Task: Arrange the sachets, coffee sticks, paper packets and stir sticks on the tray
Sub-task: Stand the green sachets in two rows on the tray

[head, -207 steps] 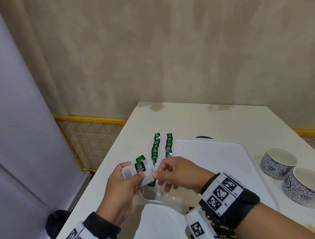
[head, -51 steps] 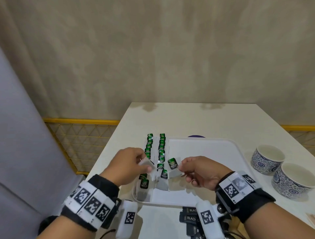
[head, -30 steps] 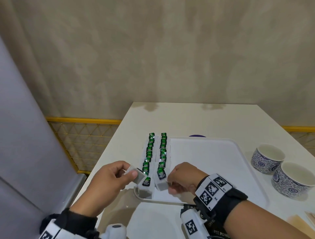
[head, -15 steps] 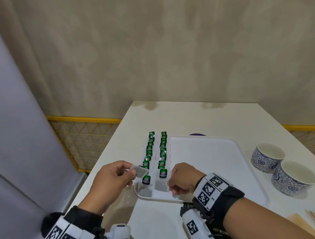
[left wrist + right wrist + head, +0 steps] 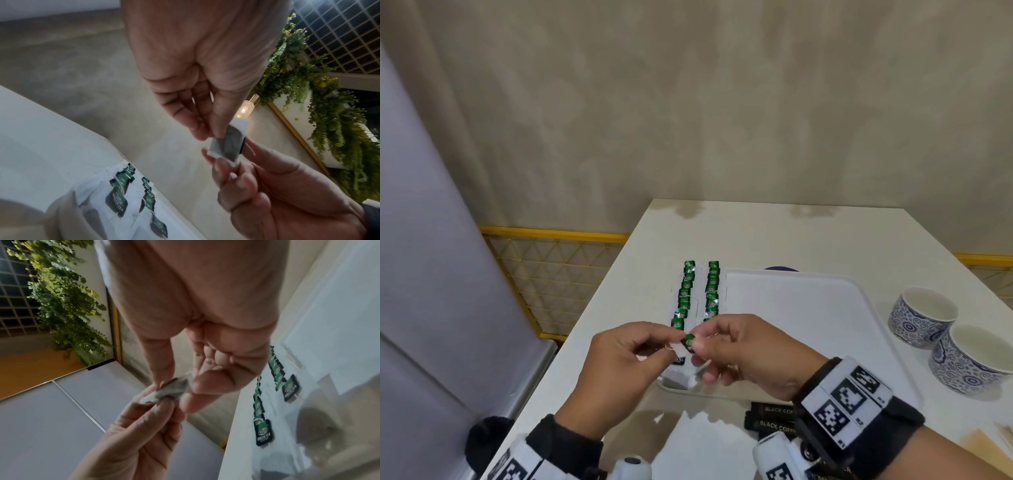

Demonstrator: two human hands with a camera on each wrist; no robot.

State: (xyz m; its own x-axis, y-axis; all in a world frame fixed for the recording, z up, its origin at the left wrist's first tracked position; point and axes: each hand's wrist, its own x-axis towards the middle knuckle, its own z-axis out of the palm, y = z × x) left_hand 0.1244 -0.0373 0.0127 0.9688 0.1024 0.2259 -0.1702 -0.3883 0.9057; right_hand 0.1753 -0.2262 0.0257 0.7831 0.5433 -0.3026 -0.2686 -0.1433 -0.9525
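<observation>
A white tea sachet (image 5: 680, 346) with a green tag is held over the near left corner of the white tray (image 5: 808, 315). My left hand (image 5: 670, 346) pinches one end of it and my right hand (image 5: 697, 342) pinches the tagged end. The left wrist view shows the sachet (image 5: 227, 142) between both hands' fingertips, and so does the right wrist view (image 5: 172, 389). Two rows of green-tagged sachets (image 5: 684, 301) lie along the tray's left edge. Black coffee sticks (image 5: 774, 418) lie on the table in front of the tray, partly hidden by my right wrist.
Two blue-patterned cups (image 5: 921, 315) (image 5: 972, 359) stand right of the tray. Stir sticks (image 5: 1005, 435) and a brown packet (image 5: 979, 442) show at the right edge. A grey panel and a yellow mesh rail (image 5: 558, 274) run along the table's left side.
My right hand has let go of the sachet it set at the near end of the right row and come over to the left hand's sachet. Both hands now pinch it.
</observation>
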